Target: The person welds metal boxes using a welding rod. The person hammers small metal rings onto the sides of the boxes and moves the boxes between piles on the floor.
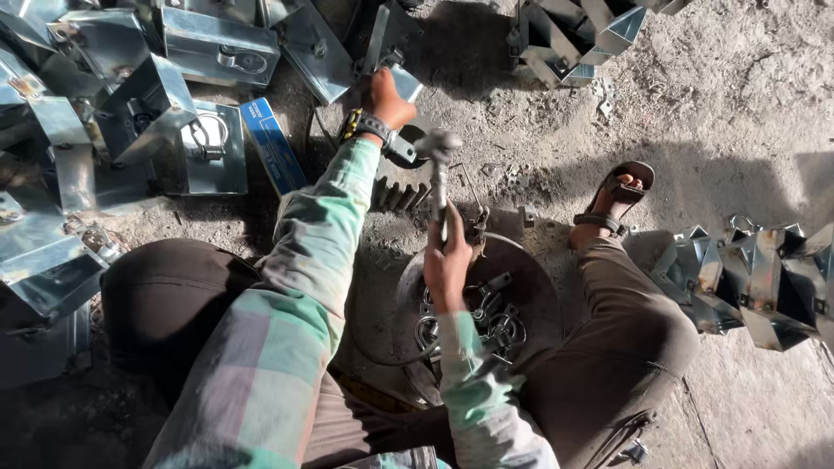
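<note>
My left hand (pixel 386 99) reaches forward and grips a folded sheet-metal piece (pixel 388 43) that stands on the dirt floor. A watch sits on that wrist. My right hand (pixel 446 260) is closed around the handle of a metal hammer (pixel 439 161), whose head points up and away from me. Under the right hand lies a round metal dish (pixel 530 287) holding several small metal rings and clasps (pixel 495 321). A toothed metal gear (pixel 398 193) lies between the two hands.
Shiny sheet-metal boxes with ring handles (pixel 208 139) are piled at the left and top left. More folded metal parts lie at the top (pixel 573 35) and right (pixel 756 278). A blue carton (pixel 271 143) lies by the boxes. My sandalled foot (pixel 612 204) rests on the dirt.
</note>
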